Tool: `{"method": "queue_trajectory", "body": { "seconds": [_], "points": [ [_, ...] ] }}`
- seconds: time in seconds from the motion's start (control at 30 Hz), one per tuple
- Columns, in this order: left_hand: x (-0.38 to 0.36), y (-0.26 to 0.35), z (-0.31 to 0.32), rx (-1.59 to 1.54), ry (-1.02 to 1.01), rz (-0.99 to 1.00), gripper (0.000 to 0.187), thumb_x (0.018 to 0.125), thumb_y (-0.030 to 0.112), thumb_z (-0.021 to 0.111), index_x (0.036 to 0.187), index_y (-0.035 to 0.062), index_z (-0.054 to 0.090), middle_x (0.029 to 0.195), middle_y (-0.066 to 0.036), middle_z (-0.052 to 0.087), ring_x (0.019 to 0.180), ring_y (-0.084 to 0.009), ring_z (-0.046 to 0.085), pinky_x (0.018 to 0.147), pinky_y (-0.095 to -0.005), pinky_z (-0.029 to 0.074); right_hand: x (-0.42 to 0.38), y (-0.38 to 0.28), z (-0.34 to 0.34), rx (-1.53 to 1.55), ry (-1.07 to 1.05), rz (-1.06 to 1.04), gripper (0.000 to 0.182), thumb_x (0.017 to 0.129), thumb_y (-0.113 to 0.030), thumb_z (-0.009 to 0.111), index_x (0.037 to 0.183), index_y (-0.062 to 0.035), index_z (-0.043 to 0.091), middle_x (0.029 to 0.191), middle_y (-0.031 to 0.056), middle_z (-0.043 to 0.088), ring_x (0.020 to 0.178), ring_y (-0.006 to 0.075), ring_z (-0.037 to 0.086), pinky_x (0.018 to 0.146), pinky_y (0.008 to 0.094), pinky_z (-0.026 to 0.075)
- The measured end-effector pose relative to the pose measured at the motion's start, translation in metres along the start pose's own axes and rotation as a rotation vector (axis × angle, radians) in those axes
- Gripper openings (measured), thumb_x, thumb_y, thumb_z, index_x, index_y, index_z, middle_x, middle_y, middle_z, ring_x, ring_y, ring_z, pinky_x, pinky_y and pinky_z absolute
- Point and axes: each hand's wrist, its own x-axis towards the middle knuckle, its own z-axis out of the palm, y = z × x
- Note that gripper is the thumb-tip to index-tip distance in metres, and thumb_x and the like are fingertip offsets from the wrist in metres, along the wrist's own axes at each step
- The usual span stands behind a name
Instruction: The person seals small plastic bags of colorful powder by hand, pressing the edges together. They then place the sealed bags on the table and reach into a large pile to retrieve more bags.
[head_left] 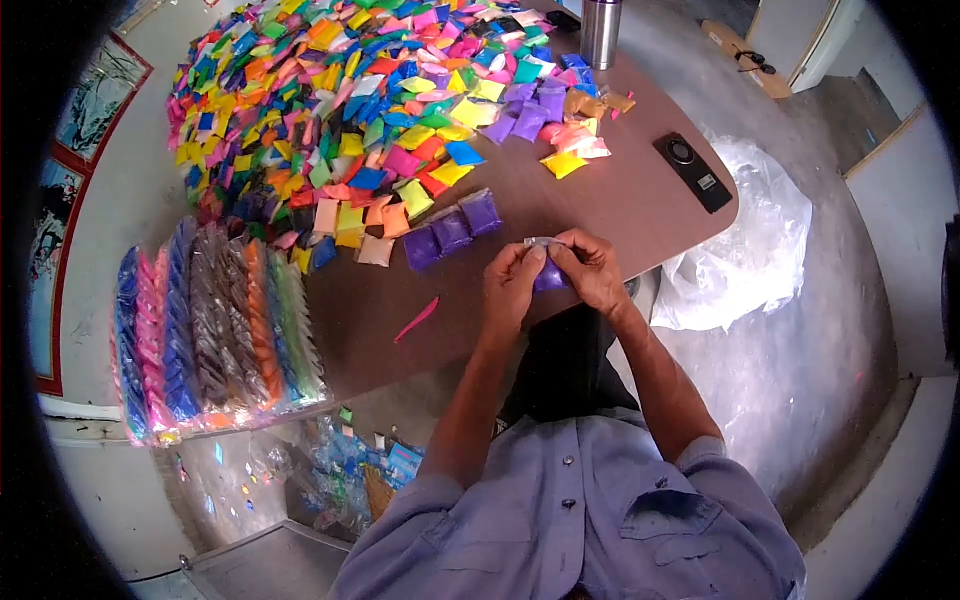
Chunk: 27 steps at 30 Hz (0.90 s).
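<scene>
A small purple packet (549,277) is held between both hands at the table's front edge. My left hand (513,280) pinches its clear top edge from the left. From the right, my right hand (589,268) pinches the same edge, fingers curled and close to my left hand. Three purple packets (452,232) lie side by side just beyond my left hand. On the tabletop to the left of my hands rests a thin pink tool (417,320).
A large heap of colourful packets (330,90) covers the far left. Bundled packet strips (210,320) lie at the near left. A steel tumbler (600,33) stands at the back, a black device (693,172) lies right, and a clear plastic bag (745,240) is beyond the table's edge.
</scene>
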Motion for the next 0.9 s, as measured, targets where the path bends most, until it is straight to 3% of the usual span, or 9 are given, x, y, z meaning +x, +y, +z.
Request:
{"method": "queue_trajectory", "body": {
  "seconds": [0.13,0.2,0.53,0.63,0.9],
  "points": [
    [0.000,0.005,0.004,0.004,0.037,-0.006,0.020,0.102,0.019,0.067,0.112,0.0014,0.070,0.095,0.002,0.067,0.085,-0.0068,0.059,0.081,-0.0256,0.048,0.001,0.002,-0.005,0.116,0.065,0.035,0.011,0.102,-0.013,0.067,0.104,-0.0029,0.071,0.089,-0.0044,0.065,0.079,0.0050,0.057,0.072,0.0230,0.048],
    [0.001,0.004,0.001,0.064,-0.043,-0.021,0.023,0.101,0.019,0.068,0.113,-0.0011,0.069,0.098,-0.002,0.069,0.084,-0.0076,0.062,0.080,-0.0238,0.051,0.003,0.003,-0.006,0.191,0.109,0.039,0.013,0.102,-0.015,0.067,0.105,-0.0024,0.070,0.089,-0.0048,0.064,0.079,0.0043,0.056,0.071,0.0219,0.047],
    [-0.002,0.012,0.005,0.106,-0.055,-0.037,0.024,0.102,0.019,0.067,0.113,-0.0018,0.068,0.096,-0.002,0.068,0.085,-0.0088,0.062,0.079,-0.0255,0.053,0.002,0.000,-0.006,0.054,0.081,0.054,0.012,0.102,-0.013,0.068,0.107,-0.0029,0.070,0.088,-0.0036,0.064,0.079,0.0048,0.057,0.071,0.0228,0.049],
    [-0.002,0.015,0.015,0.024,0.038,-0.015,0.021,0.101,0.017,0.068,0.111,-0.0011,0.068,0.095,-0.001,0.068,0.086,-0.0086,0.062,0.080,-0.0259,0.053,0.002,0.004,-0.006,0.076,0.063,0.008,0.012,0.101,-0.014,0.069,0.106,-0.0030,0.071,0.088,-0.0033,0.066,0.080,0.0054,0.058,0.071,0.0234,0.049],
    [0.004,0.004,-0.008,0.122,-0.155,-0.021,0.019,0.100,0.015,0.069,0.113,0.0008,0.068,0.100,-0.003,0.068,0.092,-0.0088,0.064,0.085,-0.0249,0.051,0.002,-0.001,-0.005,-0.033,0.004,-0.023,0.015,0.102,-0.016,0.068,0.108,-0.0031,0.073,0.092,0.0000,0.069,0.082,0.0078,0.061,0.074,0.0255,0.052]
  ]
}}
